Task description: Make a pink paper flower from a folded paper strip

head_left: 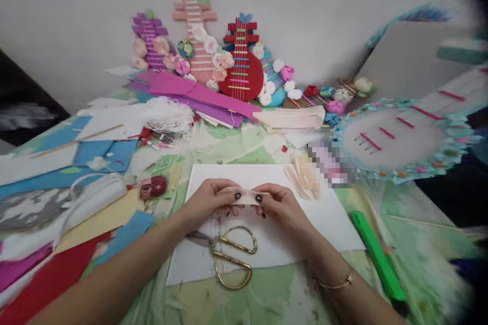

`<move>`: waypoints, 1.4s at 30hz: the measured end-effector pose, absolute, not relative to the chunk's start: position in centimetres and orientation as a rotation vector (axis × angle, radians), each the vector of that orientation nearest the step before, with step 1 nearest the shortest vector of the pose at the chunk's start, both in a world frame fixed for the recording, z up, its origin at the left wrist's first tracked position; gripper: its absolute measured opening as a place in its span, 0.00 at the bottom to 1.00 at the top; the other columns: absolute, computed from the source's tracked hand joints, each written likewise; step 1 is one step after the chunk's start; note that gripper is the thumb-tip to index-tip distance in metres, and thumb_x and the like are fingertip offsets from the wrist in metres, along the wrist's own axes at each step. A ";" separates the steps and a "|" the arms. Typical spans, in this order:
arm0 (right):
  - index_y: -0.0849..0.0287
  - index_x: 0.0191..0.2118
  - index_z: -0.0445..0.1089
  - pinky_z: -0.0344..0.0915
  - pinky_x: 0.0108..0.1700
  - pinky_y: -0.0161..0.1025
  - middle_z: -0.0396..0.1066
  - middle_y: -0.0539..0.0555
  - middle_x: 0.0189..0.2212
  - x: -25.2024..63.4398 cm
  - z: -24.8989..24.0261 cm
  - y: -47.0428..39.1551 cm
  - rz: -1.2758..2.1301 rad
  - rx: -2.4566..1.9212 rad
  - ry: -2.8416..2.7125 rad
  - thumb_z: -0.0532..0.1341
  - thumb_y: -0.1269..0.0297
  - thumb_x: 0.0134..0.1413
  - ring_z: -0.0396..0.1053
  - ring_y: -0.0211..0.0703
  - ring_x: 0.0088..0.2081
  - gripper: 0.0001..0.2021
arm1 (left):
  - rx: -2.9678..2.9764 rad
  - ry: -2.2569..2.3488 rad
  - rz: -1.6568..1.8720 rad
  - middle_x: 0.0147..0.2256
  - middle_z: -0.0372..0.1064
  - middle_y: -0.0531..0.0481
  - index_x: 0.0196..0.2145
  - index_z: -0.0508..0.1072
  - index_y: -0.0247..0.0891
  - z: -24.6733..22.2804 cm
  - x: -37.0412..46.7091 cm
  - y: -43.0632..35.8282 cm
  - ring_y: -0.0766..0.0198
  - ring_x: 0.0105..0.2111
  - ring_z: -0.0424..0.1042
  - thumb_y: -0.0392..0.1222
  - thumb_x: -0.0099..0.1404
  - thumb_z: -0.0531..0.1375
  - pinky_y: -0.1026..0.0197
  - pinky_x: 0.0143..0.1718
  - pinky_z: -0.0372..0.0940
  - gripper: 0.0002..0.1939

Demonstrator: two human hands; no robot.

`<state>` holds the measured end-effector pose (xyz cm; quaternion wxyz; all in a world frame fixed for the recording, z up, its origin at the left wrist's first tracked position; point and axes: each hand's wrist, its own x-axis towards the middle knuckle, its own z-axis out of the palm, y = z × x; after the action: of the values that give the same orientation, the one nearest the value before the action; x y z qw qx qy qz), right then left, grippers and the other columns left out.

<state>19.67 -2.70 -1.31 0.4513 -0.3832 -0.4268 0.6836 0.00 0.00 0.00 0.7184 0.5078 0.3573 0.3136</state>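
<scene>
Both hands meet above a white sheet (pixel 274 244). My left hand (pixel 217 195) pinches the left end of a small pale strip (pixel 248 197) between thumb and fingers. The strip's right end is pinched by my right hand (pixel 278 203), so it stretches level between my two thumbs. Just below my hands, gold-handled scissors (pixel 233 256) lie on the sheet with their handles apart; the blades point left, partly behind my left wrist. To the right of my right hand, several peach petal-shaped pieces (pixel 303 177) rest on the sheet.
A green cutter (pixel 377 259) lies at the right. Felt sheets (pixel 72 274) and a white pouch (pixel 95 198) cover the left. Behind are white yarn (pixel 170 118), magenta felt (pixel 194 91) and several lute-shaped crafts, one red (pixel 242 73). A large flower-edged lute (pixel 396 142) stands right.
</scene>
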 end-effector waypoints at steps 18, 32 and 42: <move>0.63 0.27 0.72 0.52 0.27 0.30 0.65 0.49 0.18 19.8 -1.1 -3.1 1.860 -0.828 -0.841 0.59 0.77 0.39 0.59 0.31 0.22 0.06 | 0.828 0.645 0.777 0.20 0.68 0.50 0.24 0.74 0.31 -0.2 0.2 -0.5 0.73 0.21 0.64 0.29 0.51 0.61 0.71 0.24 0.57 0.02; 0.65 0.26 0.73 0.54 0.29 0.34 0.65 0.53 0.19 19.4 -0.8 -3.3 1.849 -0.783 -0.825 0.57 0.73 0.38 0.61 0.35 0.25 0.08 | 0.839 0.654 0.835 0.20 0.64 0.50 0.25 0.70 0.29 -0.7 0.2 -0.6 0.71 0.22 0.62 0.35 0.50 0.62 0.70 0.24 0.55 0.06; 0.59 0.38 0.68 0.54 0.26 0.31 0.66 0.48 0.22 19.0 -1.7 -3.0 1.683 -0.978 -1.052 0.66 0.65 0.43 0.61 0.31 0.22 0.14 | 0.876 0.868 0.947 0.19 0.59 0.59 0.34 0.64 0.37 -1.3 0.7 -0.4 0.75 0.19 0.58 0.34 0.50 0.65 0.72 0.21 0.50 0.15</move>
<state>19.00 -3.03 -1.74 0.4480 -0.3953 -0.4251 0.6800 0.68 -0.36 -1.29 0.7127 0.3951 0.3918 0.4272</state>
